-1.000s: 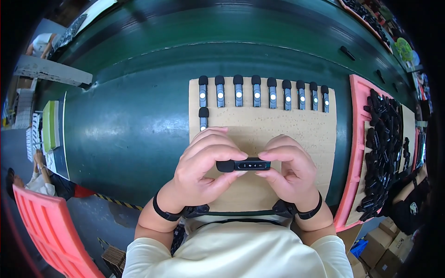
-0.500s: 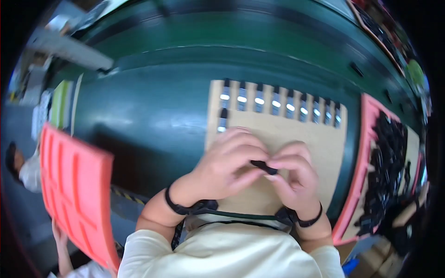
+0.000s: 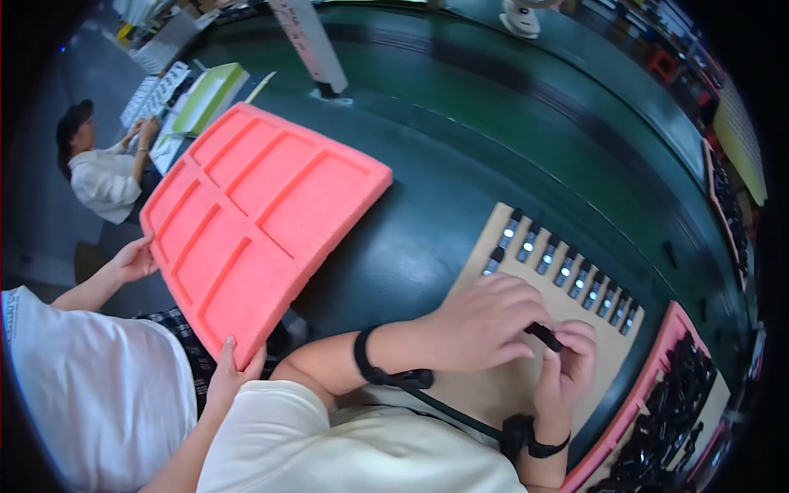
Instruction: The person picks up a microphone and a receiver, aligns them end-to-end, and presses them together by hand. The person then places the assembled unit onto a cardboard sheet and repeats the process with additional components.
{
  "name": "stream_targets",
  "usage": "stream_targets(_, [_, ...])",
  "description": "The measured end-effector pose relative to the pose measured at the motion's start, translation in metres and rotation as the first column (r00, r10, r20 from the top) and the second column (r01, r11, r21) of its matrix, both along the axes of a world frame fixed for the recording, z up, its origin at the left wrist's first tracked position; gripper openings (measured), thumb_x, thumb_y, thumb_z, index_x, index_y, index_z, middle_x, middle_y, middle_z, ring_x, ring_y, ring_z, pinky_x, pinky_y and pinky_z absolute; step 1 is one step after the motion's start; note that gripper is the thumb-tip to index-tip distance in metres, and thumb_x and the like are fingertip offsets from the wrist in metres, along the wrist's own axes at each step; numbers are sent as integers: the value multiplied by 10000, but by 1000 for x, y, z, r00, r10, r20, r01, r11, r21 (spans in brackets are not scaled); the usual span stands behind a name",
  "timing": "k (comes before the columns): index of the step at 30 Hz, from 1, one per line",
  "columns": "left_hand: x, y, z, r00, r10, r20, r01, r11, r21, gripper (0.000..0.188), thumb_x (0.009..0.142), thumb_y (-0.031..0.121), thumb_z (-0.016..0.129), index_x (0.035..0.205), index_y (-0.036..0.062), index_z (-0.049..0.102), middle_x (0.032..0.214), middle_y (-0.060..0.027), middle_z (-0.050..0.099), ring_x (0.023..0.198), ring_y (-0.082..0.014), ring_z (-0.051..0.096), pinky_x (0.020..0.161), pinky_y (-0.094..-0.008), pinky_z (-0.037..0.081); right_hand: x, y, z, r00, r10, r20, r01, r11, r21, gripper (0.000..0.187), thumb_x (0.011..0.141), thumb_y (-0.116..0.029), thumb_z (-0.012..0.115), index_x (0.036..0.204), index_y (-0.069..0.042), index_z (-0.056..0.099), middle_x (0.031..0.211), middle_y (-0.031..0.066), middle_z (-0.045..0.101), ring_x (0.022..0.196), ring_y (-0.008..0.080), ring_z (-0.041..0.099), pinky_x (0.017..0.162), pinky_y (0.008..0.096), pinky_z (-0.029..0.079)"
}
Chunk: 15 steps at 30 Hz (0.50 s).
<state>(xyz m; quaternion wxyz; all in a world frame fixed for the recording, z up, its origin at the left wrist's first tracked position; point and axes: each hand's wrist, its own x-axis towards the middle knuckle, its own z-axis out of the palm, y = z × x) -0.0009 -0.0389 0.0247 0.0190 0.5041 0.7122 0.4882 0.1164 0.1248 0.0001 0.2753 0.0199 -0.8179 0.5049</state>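
Your left hand (image 3: 485,324) and right hand (image 3: 567,370) pinched a small black part (image 3: 544,335) between closed fingertips, over the tan board (image 3: 501,386). A row of parts (image 3: 567,267) lay at 12 o'clock from it. At 9 o'clock, a co-worker's hands (image 3: 230,370) held a pink foam tray (image 3: 263,214).

Row of small parts (image 3: 567,267) on board (image 3: 493,386), foam tray (image 3: 263,214) left, parts bin (image 3: 657,427) right.

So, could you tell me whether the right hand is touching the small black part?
Touching. The head view shows the right hand with fingertips closed on the small black part, and the left hand pinching its other end.
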Motion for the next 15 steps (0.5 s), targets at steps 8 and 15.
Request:
stream_targets(8, [36,-87,7,986,98,-139,-135,946,-295,314,749,229,780,992,71,659,1102,-73,622,1034,-277,585,877,-402,449,6,-54,38,994,46,102,-69,969,236,236,785,74,671,986,-20,589,1094,140,624,1006,255,606,870,338,490])
stream_targets(15, [59,-131,13,993,79,-93,-106,932,-345,256,746,215,766,926,53,682,1070,-70,614,1023,-249,581,863,-382,448,13,-103,42,987,-6,163,-87,824,559,255,731,20,712,960,-41,618,1079,124,599,995,323,590,831,395,503])
